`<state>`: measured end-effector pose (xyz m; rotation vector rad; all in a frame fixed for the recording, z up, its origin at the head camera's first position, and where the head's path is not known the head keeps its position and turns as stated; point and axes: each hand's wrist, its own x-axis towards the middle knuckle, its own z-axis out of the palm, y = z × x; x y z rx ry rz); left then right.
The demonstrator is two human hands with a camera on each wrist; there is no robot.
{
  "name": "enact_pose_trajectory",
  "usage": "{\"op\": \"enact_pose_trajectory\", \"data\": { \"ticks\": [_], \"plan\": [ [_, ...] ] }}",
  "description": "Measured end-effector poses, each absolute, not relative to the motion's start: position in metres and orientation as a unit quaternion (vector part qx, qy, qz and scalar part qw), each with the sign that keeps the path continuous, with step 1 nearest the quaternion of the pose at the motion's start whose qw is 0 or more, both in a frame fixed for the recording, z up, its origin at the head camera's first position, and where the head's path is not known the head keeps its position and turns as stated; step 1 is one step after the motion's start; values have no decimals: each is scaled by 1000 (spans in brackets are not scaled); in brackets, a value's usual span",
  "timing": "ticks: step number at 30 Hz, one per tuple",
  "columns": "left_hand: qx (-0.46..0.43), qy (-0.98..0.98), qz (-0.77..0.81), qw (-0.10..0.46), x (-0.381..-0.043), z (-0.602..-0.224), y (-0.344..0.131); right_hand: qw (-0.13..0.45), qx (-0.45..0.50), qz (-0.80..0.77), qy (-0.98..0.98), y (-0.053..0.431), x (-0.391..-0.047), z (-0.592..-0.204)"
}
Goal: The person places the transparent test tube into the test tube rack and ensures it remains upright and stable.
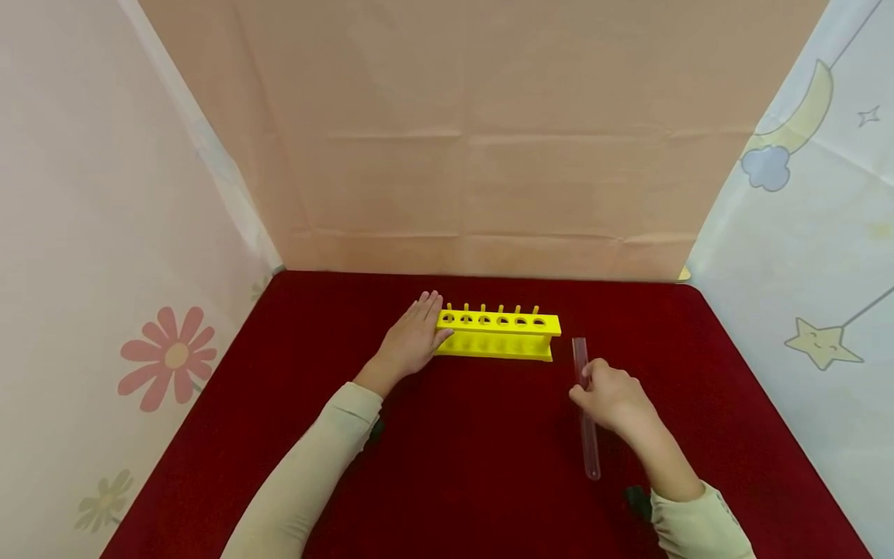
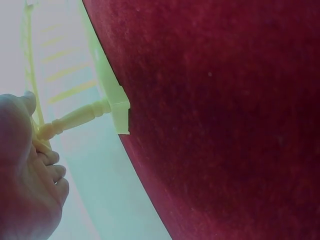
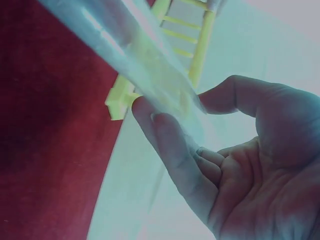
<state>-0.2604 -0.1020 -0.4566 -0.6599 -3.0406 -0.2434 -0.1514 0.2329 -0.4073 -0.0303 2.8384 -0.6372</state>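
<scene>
A yellow test tube rack [image 1: 497, 345] stands on the dark red tabletop, with a row of holes on top and short pegs along its back. My left hand [image 1: 412, 334] rests at its left end, fingers straight and together, thumb at the front edge. In the left wrist view, that hand's fingertips [image 2: 59, 172] are beside the rack's end post [image 2: 80, 117]. To the right of the rack, my right hand [image 1: 615, 394] pinches a clear test tube [image 1: 590, 446] between thumb and fingers. The tube's rounded end points toward me. The right wrist view shows the tube [image 3: 120, 45] crossing my fingers.
The dark red tabletop [image 1: 454, 466] reaches back to a plain tan sheet [image 1: 461, 186]. Pale sheets with printed flowers [image 1: 174, 355] and a star [image 1: 824, 343] stand along the left and right sides. Dark green pieces [image 1: 637, 501] show near both cuffs.
</scene>
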Motion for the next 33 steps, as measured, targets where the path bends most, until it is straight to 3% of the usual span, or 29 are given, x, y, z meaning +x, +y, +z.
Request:
{"op": "enact_pose_trajectory", "data": {
  "ticks": [33],
  "plan": [
    [-210,-975,-66,8,-260,-457,-101,-31,-45,-302,952,210,-164,-360]
  ]
}}
